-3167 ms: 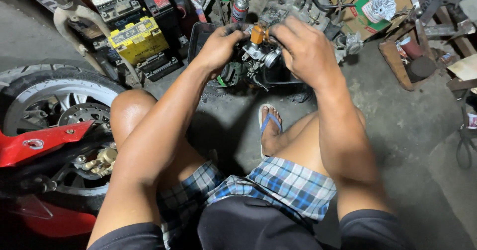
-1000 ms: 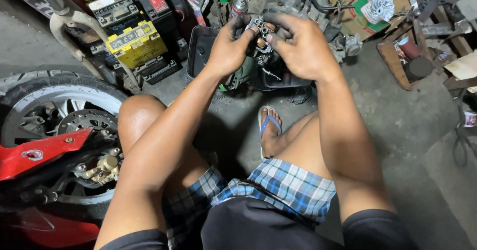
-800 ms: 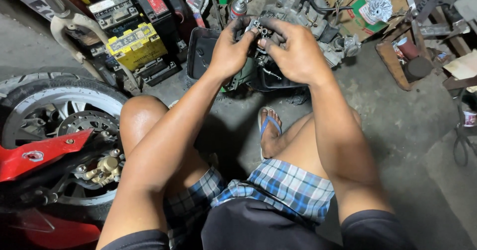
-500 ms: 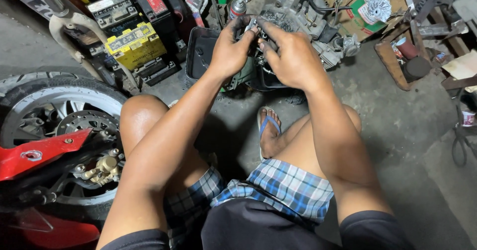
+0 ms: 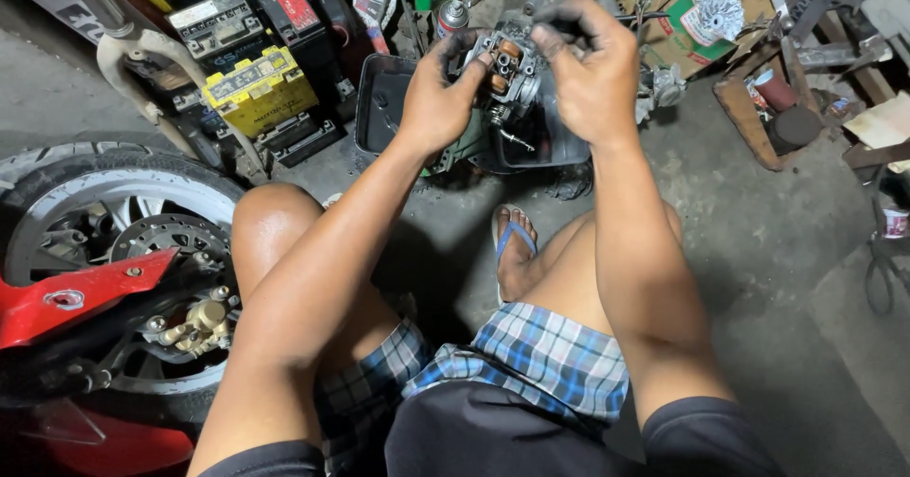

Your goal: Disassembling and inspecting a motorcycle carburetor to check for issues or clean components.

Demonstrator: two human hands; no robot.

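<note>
Up front, one metal engine part [image 5: 510, 71] is held above a black tray [image 5: 379, 107], its open face with two brown round ports turned toward the camera; its long axis cannot be told. Left hand [image 5: 438, 93] is curled around its left side; right hand [image 5: 592, 69] pinches its top with bent fingers. One yellow battery [image 5: 258, 88] sits left, beside one motorcycle wheel [image 5: 114, 240]

Lower half of the metal engine part [image 5: 510, 71] hidden behind the left hand [image 5: 438, 98], right hand [image 5: 592, 69] fingertips blurred above it, tray [image 5: 374, 107] below largely covered
</note>
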